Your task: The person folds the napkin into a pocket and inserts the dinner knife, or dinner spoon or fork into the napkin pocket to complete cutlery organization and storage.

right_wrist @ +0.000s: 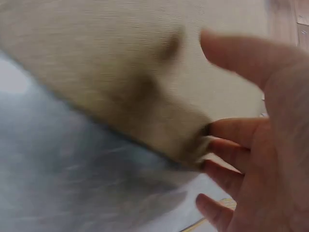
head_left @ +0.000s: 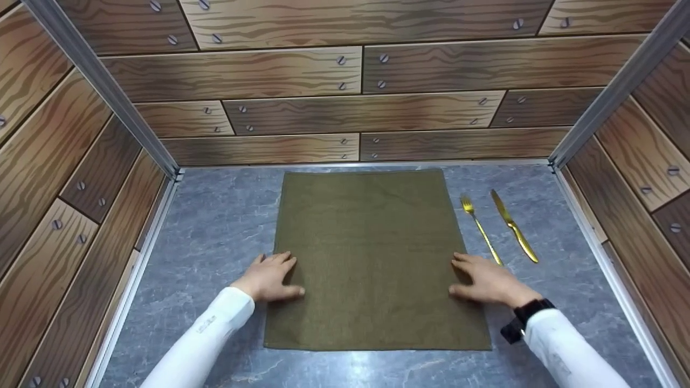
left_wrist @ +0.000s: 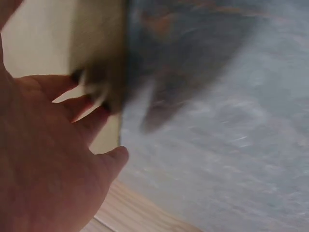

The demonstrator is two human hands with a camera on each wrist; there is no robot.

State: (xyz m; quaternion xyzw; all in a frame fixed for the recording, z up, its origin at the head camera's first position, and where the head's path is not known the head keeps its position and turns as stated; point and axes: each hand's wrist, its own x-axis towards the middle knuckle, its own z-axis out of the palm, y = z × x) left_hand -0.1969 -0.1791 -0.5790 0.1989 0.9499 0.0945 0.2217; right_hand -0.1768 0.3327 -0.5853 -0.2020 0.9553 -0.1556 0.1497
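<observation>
An olive-green cloth (head_left: 366, 226) lies flat on the grey marbled surface. At its left edge is my left hand (head_left: 271, 277), thumb and fingers spread over the border. My right hand (head_left: 488, 280) is at the opposite edge in the same way, a dark band on its wrist. In the left wrist view the left hand (left_wrist: 58, 145) has its fingertips at the cloth (left_wrist: 99, 43); that picture is blurred. The right wrist view has the right hand (right_wrist: 260, 140) with fingertips at the cloth's edge and the thumb apart from the fingers. Neither hand grips anything.
To the right of the cloth lie a gold fork (head_left: 481, 229) and a gold knife (head_left: 513, 225), side by side. Wood-patterned walls (head_left: 291, 70) with metal corner rails (head_left: 108, 81) enclose the grey surface (head_left: 215, 215) at the back and both sides.
</observation>
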